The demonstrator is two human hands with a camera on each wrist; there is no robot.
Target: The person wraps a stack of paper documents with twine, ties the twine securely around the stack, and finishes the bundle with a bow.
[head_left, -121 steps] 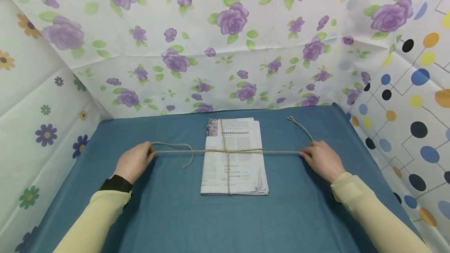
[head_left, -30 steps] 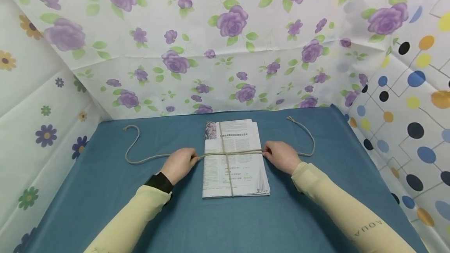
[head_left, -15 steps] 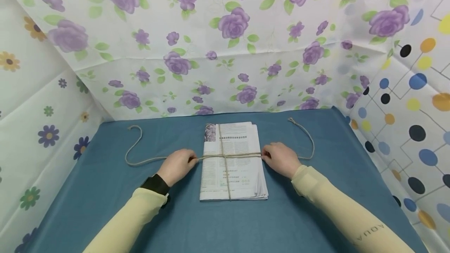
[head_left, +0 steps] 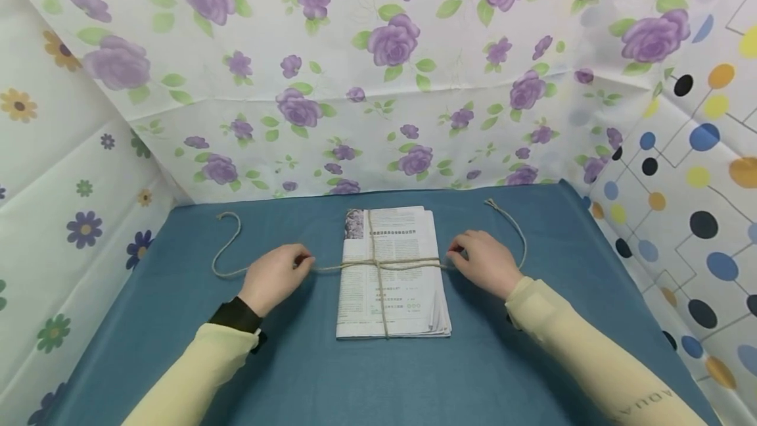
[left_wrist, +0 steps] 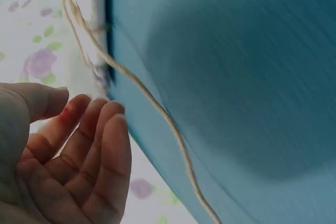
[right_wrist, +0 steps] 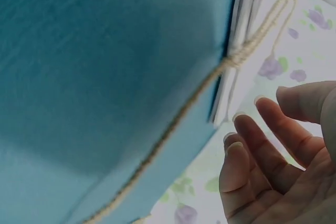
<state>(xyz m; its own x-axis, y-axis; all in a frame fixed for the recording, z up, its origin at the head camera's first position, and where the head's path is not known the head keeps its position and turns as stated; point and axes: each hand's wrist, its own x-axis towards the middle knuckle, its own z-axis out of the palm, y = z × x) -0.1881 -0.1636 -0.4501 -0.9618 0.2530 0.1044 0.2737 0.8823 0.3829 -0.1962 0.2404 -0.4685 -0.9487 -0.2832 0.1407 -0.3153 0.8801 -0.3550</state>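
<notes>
A stack of folded newspapers (head_left: pixel 408 307) lies on the blue cloth, bound crosswise with thin twine (head_left: pixel 378 288). The strands cross near the middle of the top sheet, and loose twine runs out on both sides. My left hand (head_left: pixel 276 278) is left of the stack, fingers loosely bent; in the left wrist view the twine (left_wrist: pixel 173 121) passes beside the fingertips with nothing held. At the stack's right edge my right hand (head_left: pixel 486 261) has thumb and fingers apart. The right wrist view shows the twine (right_wrist: pixel 168 129) running free of that hand's fingers (right_wrist: pixel 268 145).
The left twine tail (head_left: pixel 220 261) curls on the blue cloth (head_left: pixel 378 380); the right tail (head_left: pixel 513 225) bends back toward the rear edge. A purple-flowered sheet (head_left: pixel 378 117) rises behind, with patterned sheets at left (head_left: pixel 53 248) and right (head_left: pixel 704 176).
From wide apart, both hands moved in to the stack, holding the twine at its sides. Now they have let go and drawn outward a little, and the twine lies slacker.
</notes>
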